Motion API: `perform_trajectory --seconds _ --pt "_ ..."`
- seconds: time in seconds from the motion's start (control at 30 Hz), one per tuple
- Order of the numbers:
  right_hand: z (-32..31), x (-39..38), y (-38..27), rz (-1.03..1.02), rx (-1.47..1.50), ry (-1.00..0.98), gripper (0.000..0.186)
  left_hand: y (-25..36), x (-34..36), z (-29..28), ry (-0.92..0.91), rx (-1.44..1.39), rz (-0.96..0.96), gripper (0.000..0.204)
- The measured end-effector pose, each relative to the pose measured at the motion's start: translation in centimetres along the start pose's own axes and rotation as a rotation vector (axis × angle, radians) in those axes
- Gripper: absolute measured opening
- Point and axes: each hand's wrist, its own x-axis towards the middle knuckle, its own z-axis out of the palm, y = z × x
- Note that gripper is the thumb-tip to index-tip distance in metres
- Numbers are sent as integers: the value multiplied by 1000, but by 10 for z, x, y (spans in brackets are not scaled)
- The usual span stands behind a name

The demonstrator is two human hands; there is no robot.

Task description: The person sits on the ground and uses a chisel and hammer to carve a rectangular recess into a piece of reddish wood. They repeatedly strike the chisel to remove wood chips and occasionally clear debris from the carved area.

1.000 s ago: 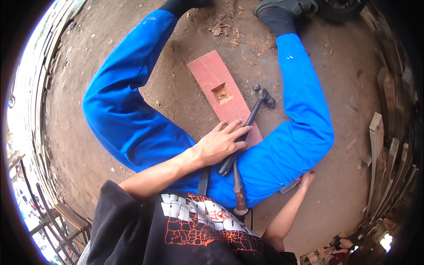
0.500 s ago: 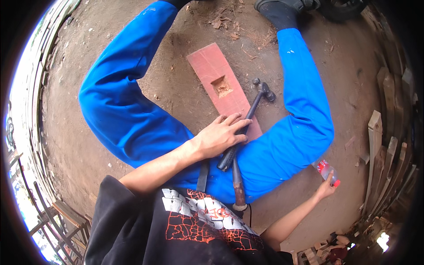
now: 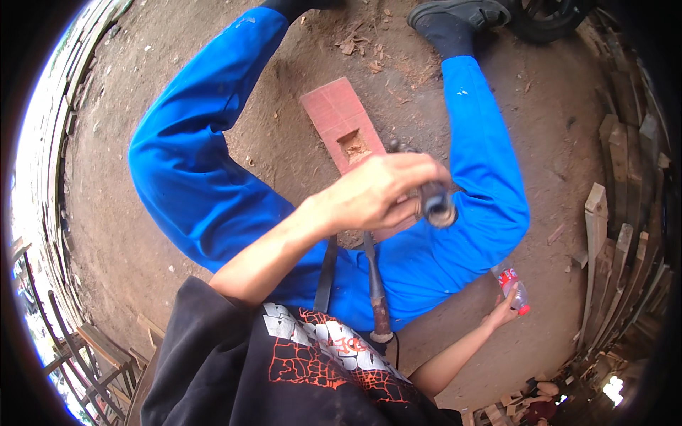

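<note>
My left hand (image 3: 383,188) is closed on a black ball-peen hammer (image 3: 437,206), lifted above my lap and blurred; the handle's end points toward me. At lower right, my right hand (image 3: 504,309) grips a clear plastic bottle (image 3: 516,292) with a red cap and label. A red wooden board (image 3: 330,110) with a square chipped recess lies on the dirt between my legs, partly hidden by the hammer and left hand. Across my lap rest a chisel (image 3: 379,305) with a brown wooden handle and a dark flat metal bar (image 3: 325,280).
Stacked timber pieces (image 3: 597,220) line the right side, with wood offcuts (image 3: 511,401) at lower right. A metal and wood frame (image 3: 85,355) stands at lower left. A black tyre (image 3: 540,28) is behind my right shoe. Wood shavings (image 3: 355,42) lie on the dirt ahead.
My left hand has lifted the hammer from the board and lap, turning it. My right hand has brought the bottle out from beside my right thigh.
</note>
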Motion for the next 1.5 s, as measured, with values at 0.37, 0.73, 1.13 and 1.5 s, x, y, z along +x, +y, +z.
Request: perform_trajectory --seconds 0.37,0.73,1.13,1.5 --pt "11 -26 -5 56 54 30 76 34 2 -65 267 -99 98 23" --pt "16 -11 15 58 212 49 73 31 -23 -77 567 -174 49 28" --pt "5 13 3 -172 -123 119 53 24 -12 -69 497 -187 78 26" --pt "24 -1 15 -123 -48 -6 49 30 -7 -74 384 30 -13 23"
